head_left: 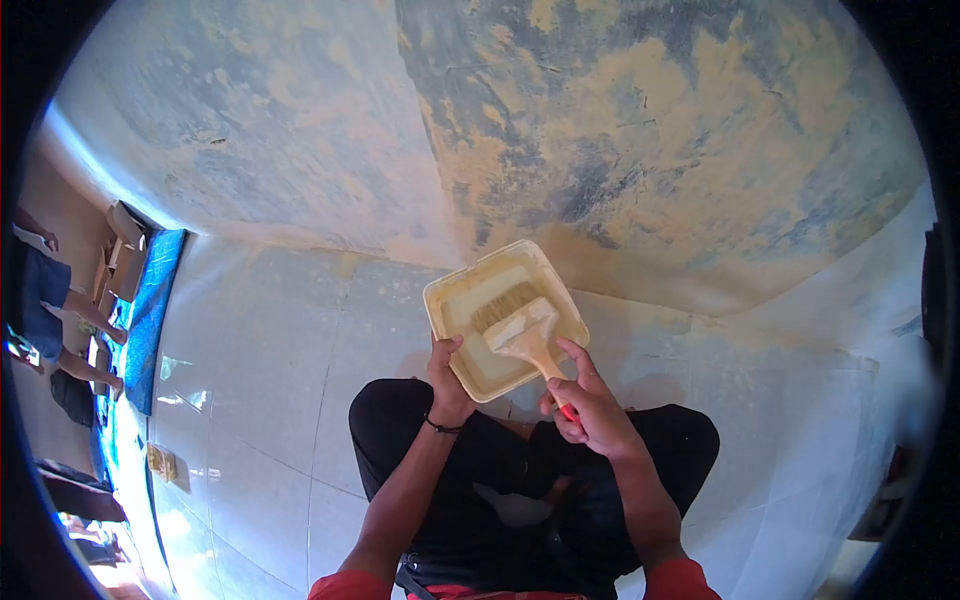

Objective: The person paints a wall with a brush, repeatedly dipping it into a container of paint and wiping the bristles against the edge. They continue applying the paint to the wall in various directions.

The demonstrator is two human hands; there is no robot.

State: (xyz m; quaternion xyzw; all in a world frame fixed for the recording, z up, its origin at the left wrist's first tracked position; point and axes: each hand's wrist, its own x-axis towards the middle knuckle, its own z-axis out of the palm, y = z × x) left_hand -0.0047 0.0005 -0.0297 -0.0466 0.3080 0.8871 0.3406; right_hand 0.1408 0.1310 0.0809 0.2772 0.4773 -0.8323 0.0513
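Observation:
My left hand [449, 384] grips the near left side of a square cream-coloured paint tub [557, 286], thumb over the rim and the other fingers hidden beneath. Pale paint [478, 371] covers the tub's bottom. In my right hand [588, 405] is a wide paintbrush [527, 333] with a wooden handle that is red near its end. The brush lies over the inside of the tub, its bristles pointing to the far left. My right index finger stretches along the handle by the tub's near right rim.
A wall [640, 130] patched with cream and grey stands ahead and meets the tiled floor [260, 400]. My crossed legs [480, 480] are below the tub. At left are a blue sheet [163, 310], cardboard boxes [125, 255], a small package [162, 462] and another person's legs [92, 312].

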